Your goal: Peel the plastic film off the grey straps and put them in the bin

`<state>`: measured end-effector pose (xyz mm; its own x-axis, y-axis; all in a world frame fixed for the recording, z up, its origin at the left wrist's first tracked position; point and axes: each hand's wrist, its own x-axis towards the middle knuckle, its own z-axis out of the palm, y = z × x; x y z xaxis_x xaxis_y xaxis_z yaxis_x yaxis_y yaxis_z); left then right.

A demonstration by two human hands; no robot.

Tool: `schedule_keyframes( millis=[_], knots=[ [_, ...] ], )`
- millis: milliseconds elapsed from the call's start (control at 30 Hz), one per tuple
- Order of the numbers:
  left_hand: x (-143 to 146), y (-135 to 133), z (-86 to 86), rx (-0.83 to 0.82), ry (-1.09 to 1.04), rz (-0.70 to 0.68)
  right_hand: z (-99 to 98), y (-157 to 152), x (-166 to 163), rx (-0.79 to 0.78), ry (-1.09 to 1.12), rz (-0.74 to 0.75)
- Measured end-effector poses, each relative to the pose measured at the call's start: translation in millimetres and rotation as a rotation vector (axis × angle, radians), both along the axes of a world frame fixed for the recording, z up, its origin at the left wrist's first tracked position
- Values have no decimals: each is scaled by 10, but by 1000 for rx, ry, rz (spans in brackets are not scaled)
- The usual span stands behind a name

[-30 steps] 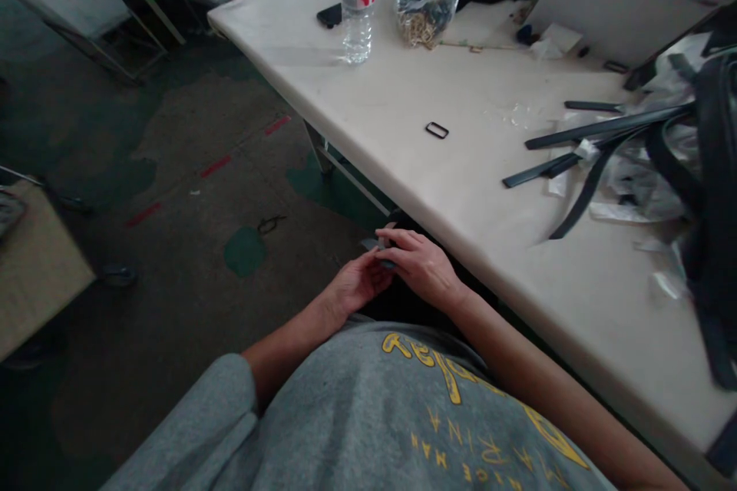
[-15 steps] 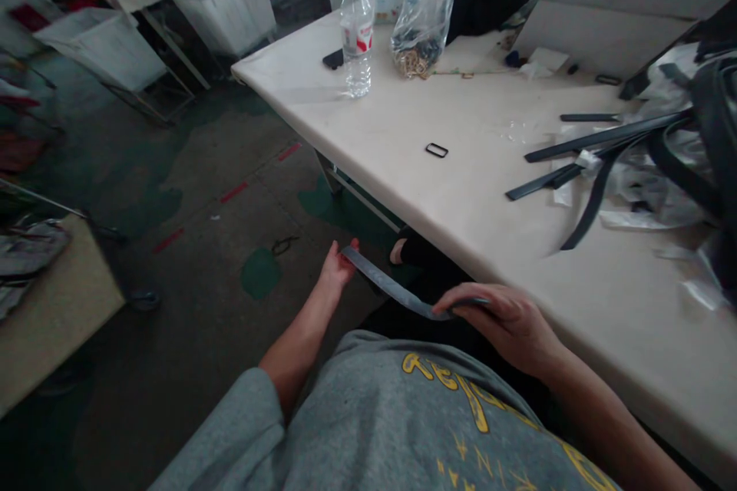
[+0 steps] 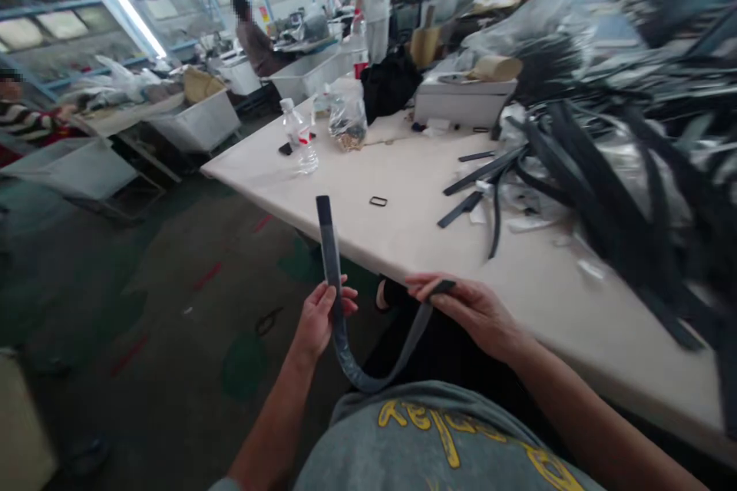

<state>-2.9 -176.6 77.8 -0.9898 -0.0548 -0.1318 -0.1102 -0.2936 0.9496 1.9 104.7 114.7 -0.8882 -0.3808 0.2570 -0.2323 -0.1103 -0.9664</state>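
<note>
A dark strap [image 3: 368, 382], covered in part by what looks like clear film, hangs in a U between my hands in front of my body. My left hand [image 3: 321, 314] pinches it between thumb and fingers, and one end stands up above that grip. The other end lies in my right hand [image 3: 469, 311], held near its tip by the table edge. On the white table [image 3: 397, 242] ahead lies a black rectangular ring [image 3: 378, 201], apart from both hands. Several loose dark straps [image 3: 480, 173] rest beyond my right hand.
A water bottle [image 3: 300, 140] and a clear bag of small metal parts [image 3: 348, 126] stand toward the table's far left. A large heap of dark straps [image 3: 610, 199] covers the right side. Behind are a box [image 3: 461, 103], white bins [image 3: 193, 123] and other people.
My view has tilted up, showing more of the room. The strap went from nearly straight to a deep U, its left end now pointing up. Both hands still hold it.
</note>
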Motion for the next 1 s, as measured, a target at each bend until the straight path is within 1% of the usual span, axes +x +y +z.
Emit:
schedule_keyframes(
  millis=[67,133,200,267,333,433,500,567,633,700,767,833,933,1000],
  knots=[
    [101,194,20,-97,-26,-221,72,74,-64,-79,4,-44],
    [173,361,10,-186,-58,-421,119,175,-86,-123,24,-89],
    [215,494,-14,-256,-99,-583,138,284,-63,-157,37,-150],
    [223,601,-17,-326,-130,-693,134,379,1,-199,35,-219],
    [192,713,34,-362,-92,-749,116,448,92,-232,40,-278],
    [112,971,209,-334,30,-764,82,508,248,-259,57,-355],
    [81,1204,329,-350,35,-754,60,542,355,-287,59,-414],
    [106,1441,390,-419,3,-766,37,593,478,-351,43,-479],
    [192,1635,375,-492,-19,-834,15,675,637,-428,19,-555],
    [306,1769,308,-549,-40,-960,-2,787,844,-454,-3,-635],
    [409,1867,235,-609,-45,-1127,-7,914,1097,-447,1,-727],
    [491,1978,190,-684,-11,-1323,-3,1038,1380,-445,32,-842],
    [602,2228,180,-763,67,-1589,1,1202,1807,-431,88,-1046],
    [664,2443,195,-792,134,-1708,-2,1320,2075,-393,105,-1177]
  ],
)
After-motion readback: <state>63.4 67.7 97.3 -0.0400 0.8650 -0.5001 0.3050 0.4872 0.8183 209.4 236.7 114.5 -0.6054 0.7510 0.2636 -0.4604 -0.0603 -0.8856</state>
